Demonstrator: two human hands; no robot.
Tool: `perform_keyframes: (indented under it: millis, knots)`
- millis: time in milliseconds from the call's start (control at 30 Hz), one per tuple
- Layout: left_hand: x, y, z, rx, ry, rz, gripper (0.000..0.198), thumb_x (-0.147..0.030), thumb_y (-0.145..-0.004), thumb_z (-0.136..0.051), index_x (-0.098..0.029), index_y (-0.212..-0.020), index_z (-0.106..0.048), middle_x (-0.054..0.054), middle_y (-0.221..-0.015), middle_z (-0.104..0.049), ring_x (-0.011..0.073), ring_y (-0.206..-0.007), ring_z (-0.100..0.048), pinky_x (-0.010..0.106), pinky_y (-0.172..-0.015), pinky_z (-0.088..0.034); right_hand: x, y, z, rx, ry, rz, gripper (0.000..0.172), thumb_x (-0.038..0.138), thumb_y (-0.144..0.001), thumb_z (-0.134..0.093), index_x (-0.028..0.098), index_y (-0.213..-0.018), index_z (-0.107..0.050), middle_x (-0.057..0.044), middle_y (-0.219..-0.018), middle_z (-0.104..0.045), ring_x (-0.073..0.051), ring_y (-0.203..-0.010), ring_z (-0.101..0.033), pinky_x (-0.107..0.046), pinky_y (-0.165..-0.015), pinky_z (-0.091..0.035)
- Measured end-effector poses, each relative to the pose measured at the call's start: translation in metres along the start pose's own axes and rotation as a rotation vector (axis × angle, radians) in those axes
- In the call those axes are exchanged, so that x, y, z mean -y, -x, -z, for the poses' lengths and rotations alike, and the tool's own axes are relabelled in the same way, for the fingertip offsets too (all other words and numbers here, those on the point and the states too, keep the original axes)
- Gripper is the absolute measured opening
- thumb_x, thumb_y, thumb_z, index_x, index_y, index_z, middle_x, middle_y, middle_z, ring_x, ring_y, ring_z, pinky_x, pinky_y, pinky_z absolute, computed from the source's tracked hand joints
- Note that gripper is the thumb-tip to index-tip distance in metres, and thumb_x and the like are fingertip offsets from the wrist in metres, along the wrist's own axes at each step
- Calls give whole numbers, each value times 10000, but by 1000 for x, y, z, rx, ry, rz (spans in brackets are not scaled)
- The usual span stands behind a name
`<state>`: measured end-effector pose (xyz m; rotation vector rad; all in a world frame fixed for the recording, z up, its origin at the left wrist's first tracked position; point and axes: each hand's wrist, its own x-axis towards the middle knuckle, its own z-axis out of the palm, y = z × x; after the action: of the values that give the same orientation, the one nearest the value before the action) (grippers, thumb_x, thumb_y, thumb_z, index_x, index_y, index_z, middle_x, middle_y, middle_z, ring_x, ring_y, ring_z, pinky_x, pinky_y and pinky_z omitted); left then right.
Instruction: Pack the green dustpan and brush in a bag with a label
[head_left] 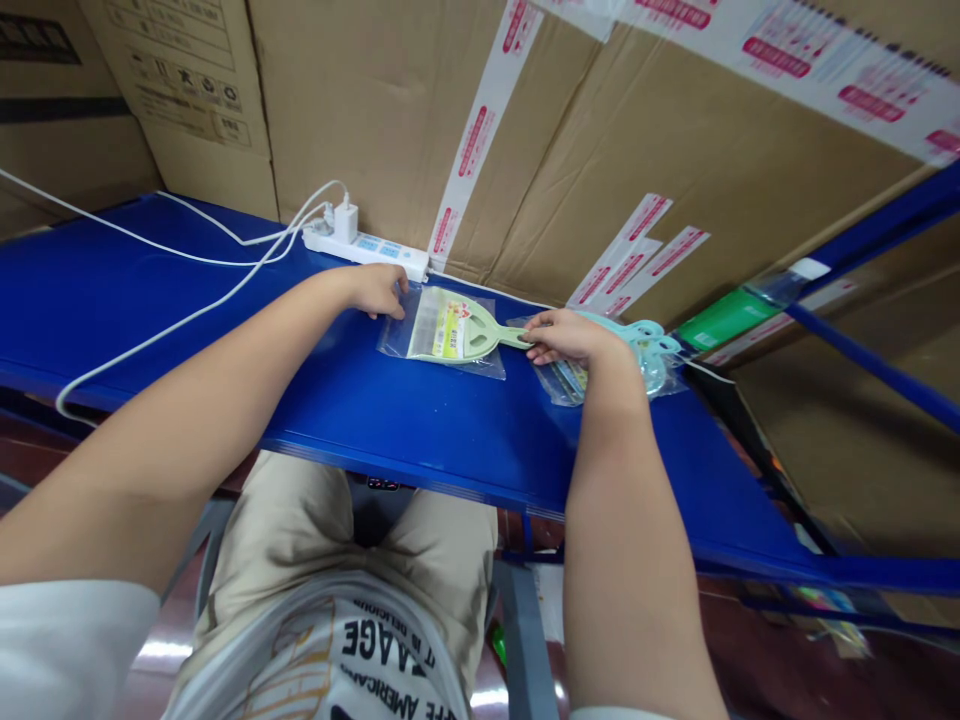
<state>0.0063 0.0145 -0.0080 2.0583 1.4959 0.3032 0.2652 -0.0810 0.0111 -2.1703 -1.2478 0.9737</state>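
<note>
A light green plastic tool with a handle and a colourful label (pixel 454 330) lies flat on the blue table (pixel 435 420), partly in a clear plastic bag (pixel 487 368). My right hand (pixel 559 337) pinches the end of its handle. At the bag's far left edge is my left hand (pixel 381 291), fingers curled down near the plastic; whether it grips the bag is too small to tell. Under and to the right of my right hand lie light blue tools (pixel 651 340) in clear bags, partly hidden by the hand and forearm.
A white power strip (pixel 409 260) with a plugged-in charger and white cables (pixel 172 328) lies at the back left. Taped cardboard boxes (pixel 360 130) stand behind the table. At the right, a green-labelled bottle (pixel 724 318) lies near a blue metal frame (pixel 892 370).
</note>
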Motion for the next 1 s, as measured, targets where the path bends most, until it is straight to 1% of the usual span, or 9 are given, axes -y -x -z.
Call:
perform_keyframes:
  millis: [133,233,333,400,533,567,633,767,1000]
  knots:
    - [-1,3,6,-56,-150,119,836,-335,-737,-804,-176,-1508,-525,99,-1008,-801,260,-792,-777,278,-708,-531,1,0,-2,-24,-41,-13,318,-39,-925,-601,198,-720,-548,40,-489,-556,-99,-511,-615,-165,-553,-555]
    - [-5,6,5,-63,-177,136,897,-394,-746,-810,-150,-1544,-482,122,-982,-803,297,-837,-782,298,-703,-540,2,-1,-4,-39,-50,-5,287,-36,-924,-601,191,-751,-569,37,-489,-559,-107,-528,-630,-175,-569,-565]
    - [-10,8,0,-78,-197,126,846,-317,-739,-812,-137,-1512,-520,119,-921,-797,300,-857,-776,288,-677,-529,0,-3,-1,-82,22,16,209,-1,-882,-669,183,-799,-614,31,-505,-580,-130,-540,-645,-194,-538,-548]
    - [-12,8,-2,-89,-204,122,803,-242,-731,-800,-134,-1486,-550,106,-876,-791,289,-862,-773,279,-679,-524,-3,-6,6,-169,128,61,175,34,-869,-673,181,-784,-633,23,-515,-586,-140,-532,-637,-206,-527,-520]
    - [-10,6,-2,-93,-95,127,768,-152,-702,-783,-128,-1446,-594,75,-760,-769,284,-824,-770,287,-679,-543,-11,-13,22,-499,276,153,159,95,-891,-614,178,-766,-666,16,-529,-578,-146,-565,-610,-227,-579,-488]
    - [-9,6,-2,-94,-48,130,757,-135,-698,-780,-119,-1435,-603,74,-740,-763,283,-808,-770,292,-678,-552,-12,-13,23,-535,275,149,166,102,-898,-605,176,-763,-666,11,-540,-586,-144,-565,-603,-228,-573,-477]
    - [-9,5,-2,-96,56,141,744,-97,-711,-763,-98,-1436,-594,79,-725,-757,270,-780,-771,296,-684,-569,-11,-12,20,-459,233,122,175,109,-911,-602,173,-757,-653,-6,-576,-621,-136,-539,-590,-224,-523,-443]
    - [-11,6,-2,-95,236,181,735,-63,-773,-733,-78,-1478,-526,101,-772,-765,243,-754,-776,302,-698,-598,-1,-5,-1,-120,194,63,181,119,-928,-640,174,-757,-619,0,-576,-632,-111,-468,-573,-201,-416,-352]
    - [-10,8,-3,-46,361,199,705,-154,-800,-803,-88,-1447,-531,69,-756,-743,226,-771,-779,286,-730,-605,3,-3,-8,-57,141,51,284,40,-933,-603,186,-693,-560,46,-517,-536,-83,-467,-538,-168,-413,-336]
